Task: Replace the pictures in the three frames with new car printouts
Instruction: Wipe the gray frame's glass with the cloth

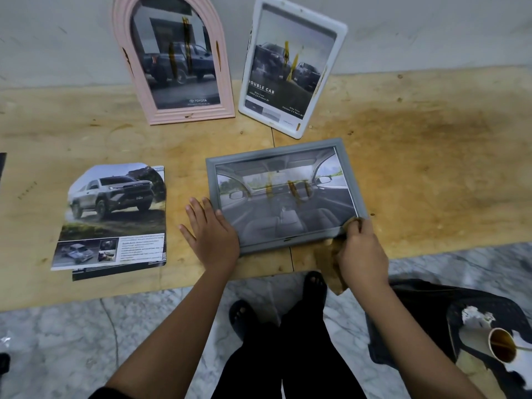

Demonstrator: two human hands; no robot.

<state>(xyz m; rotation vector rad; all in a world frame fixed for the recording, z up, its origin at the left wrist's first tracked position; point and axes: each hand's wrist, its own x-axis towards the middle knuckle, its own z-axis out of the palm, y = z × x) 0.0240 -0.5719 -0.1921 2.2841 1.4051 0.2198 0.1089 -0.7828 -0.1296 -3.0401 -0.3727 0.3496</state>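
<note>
1. Seen from above: wooden counter [403, 145] across the middle of the frame, marble floor below, pale wall above.
2. Centre: grey picture frame [286, 194] lying flat, face up, showing a car-interior print streaked with brown drips.
3. Left hand [210, 228], open and flat with fingers spread, pressing on the grey frame's lower left corner.
4. Right hand [361, 246], closed around a tan cloth [334, 263], touching the grey frame's lower right corner.
5. Upper left: pink arched frame [172, 57] leaning on the wall, holding a dark pickup picture, also drip-stained.
6. Upper centre: white frame [290, 64], tilted against the wall, holding a "Double Cab" picture with yellow streaks.
7. Left centre: loose car printouts [115, 217] stacked on the counter, well apart from the pink and white frames, near the grey one.
8. Likely step: wiping or steadying the grey frame; no frame looks opened yet.
9. Next move probably calls for flipping the grey frame over to reach its backing.
</note>
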